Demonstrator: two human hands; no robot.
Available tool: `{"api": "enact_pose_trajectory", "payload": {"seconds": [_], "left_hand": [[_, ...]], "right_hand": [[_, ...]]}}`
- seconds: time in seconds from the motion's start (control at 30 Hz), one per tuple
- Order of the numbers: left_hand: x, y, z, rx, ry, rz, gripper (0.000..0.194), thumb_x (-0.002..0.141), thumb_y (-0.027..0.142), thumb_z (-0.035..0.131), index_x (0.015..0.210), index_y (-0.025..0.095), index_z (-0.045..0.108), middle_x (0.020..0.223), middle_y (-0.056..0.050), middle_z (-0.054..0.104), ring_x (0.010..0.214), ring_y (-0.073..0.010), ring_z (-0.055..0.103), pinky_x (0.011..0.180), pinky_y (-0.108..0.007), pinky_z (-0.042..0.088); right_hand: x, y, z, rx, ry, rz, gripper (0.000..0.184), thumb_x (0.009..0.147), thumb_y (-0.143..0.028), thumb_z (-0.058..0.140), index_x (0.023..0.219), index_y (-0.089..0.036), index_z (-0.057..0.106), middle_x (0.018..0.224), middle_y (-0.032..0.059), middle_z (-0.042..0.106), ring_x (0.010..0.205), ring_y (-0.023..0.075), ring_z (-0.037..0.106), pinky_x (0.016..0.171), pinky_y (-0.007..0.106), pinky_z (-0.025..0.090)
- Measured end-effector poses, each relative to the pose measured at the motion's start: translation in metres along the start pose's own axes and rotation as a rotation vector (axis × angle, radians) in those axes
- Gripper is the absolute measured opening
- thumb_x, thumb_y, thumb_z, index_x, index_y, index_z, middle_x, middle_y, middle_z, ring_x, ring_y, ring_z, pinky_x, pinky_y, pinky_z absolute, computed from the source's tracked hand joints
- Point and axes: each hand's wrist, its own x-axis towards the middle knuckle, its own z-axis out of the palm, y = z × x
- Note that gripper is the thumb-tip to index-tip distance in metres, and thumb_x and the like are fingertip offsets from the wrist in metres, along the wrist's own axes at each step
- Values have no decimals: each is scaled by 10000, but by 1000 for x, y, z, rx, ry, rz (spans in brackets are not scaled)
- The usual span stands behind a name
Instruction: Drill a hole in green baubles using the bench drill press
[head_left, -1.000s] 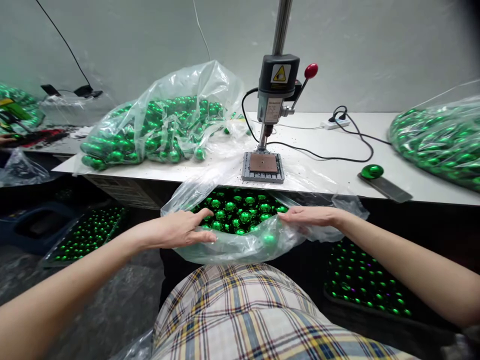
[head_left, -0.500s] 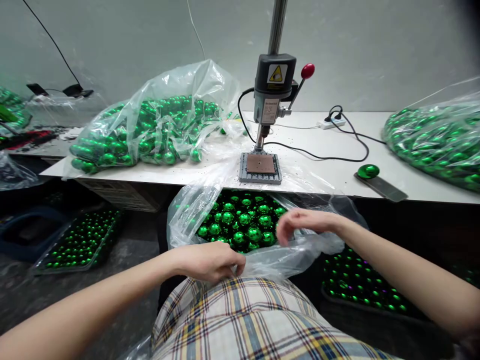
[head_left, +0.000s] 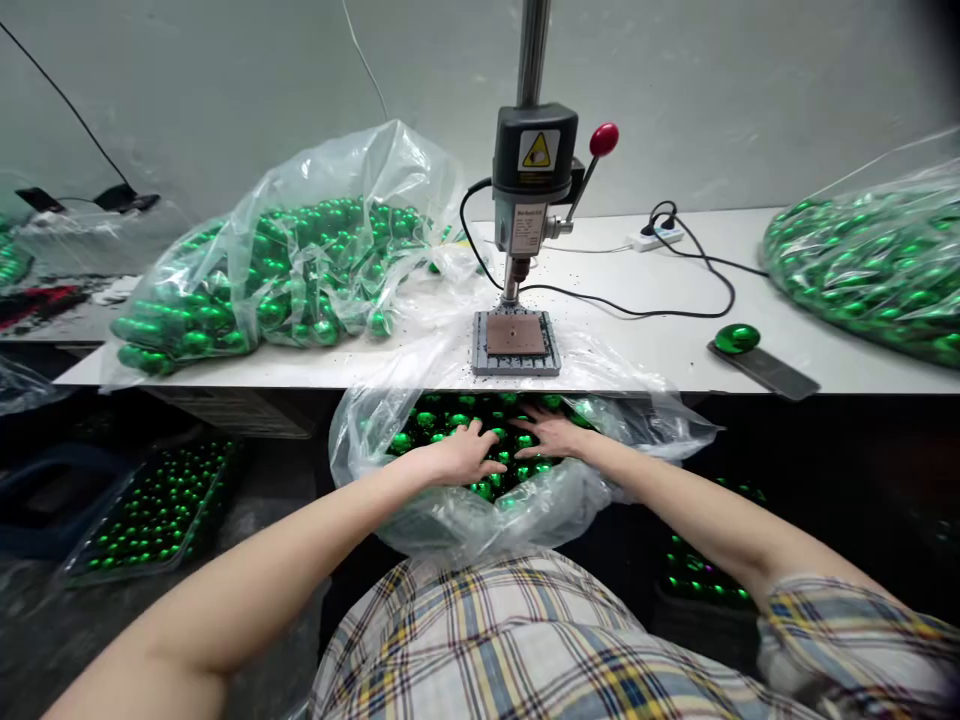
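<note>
Shiny green balls (head_left: 425,420) fill an open clear plastic bag (head_left: 480,520) between my lap and the table's front edge. My left hand (head_left: 469,455) rests on the balls from the left, its fingers spread. From the right, my right hand (head_left: 549,435) reaches over the same balls with fingers apart. Neither hand grips a ball. Just beyond the bag, a small drill press (head_left: 534,180) stands on the table, with a brown plate (head_left: 516,335) on its grey base.
A clear bag of green balls (head_left: 300,270) lies on the table (head_left: 637,360) at left, another bag (head_left: 877,270) at right. One green ornament (head_left: 737,338) sits on a phone-like slab (head_left: 772,372). A power strip (head_left: 656,237) lies behind. A tray of balls (head_left: 142,510) is on the floor.
Both hands have moved forward from the bag's near edge onto the balls, and their fingers have spread. The near rim of the bag now lies lower and looser.
</note>
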Motion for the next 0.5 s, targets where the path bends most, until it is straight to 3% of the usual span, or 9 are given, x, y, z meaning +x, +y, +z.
{"api": "enact_pose_trajectory", "payload": {"seconds": [0.1, 0.2, 0.27, 0.37, 0.5], "left_hand": [[52, -12, 19, 108, -123, -135, 801, 863, 538, 680, 1537, 228, 378, 1628, -259, 241, 1460, -538, 265, 1019, -754, 387], [83, -36, 38, 208, -178, -184, 959, 726, 494, 835, 1548, 308, 378, 1680, -219, 166, 1498, -568, 140, 1032, -859, 236], [92, -60, 47, 249, -129, -182, 909, 690, 395, 874, 1499, 321, 466, 1672, -204, 219, 1504, -554, 141, 1059, -863, 163], [92, -100, 50, 232, -1, -178, 660, 822, 268, 735, 1453, 291, 541, 1631, -196, 325, 1507, -511, 186, 1109, -813, 166], [81, -136, 46, 206, 54, -171, 621, 890, 252, 603, 1500, 264, 487, 1601, -198, 379, 1476, -474, 293, 1125, -694, 310]], "right_hand": [[-5, 4, -3, -11, 21, 18, 505, 973, -433, 615, 1411, -198, 525, 1476, 134, 494, 1294, 294, 544, 1073, 544, 476], [3, -15, 3, -21, 79, -2, 560, 979, -476, 587, 1466, -222, 478, 1527, 141, 443, 1347, 312, 495, 1112, 568, 425], [15, -24, 10, -29, 86, -40, 687, 928, -508, 649, 1532, -277, 417, 1635, 129, 305, 1464, 384, 336, 1176, 638, 289], [32, -16, 15, -21, 39, -67, 773, 879, -543, 697, 1554, -312, 400, 1681, 108, 225, 1521, 445, 184, 1199, 690, 144], [42, 12, 8, 25, -42, -5, 599, 953, -472, 629, 1482, -234, 478, 1607, 124, 359, 1468, 348, 354, 1203, 635, 258]]}}
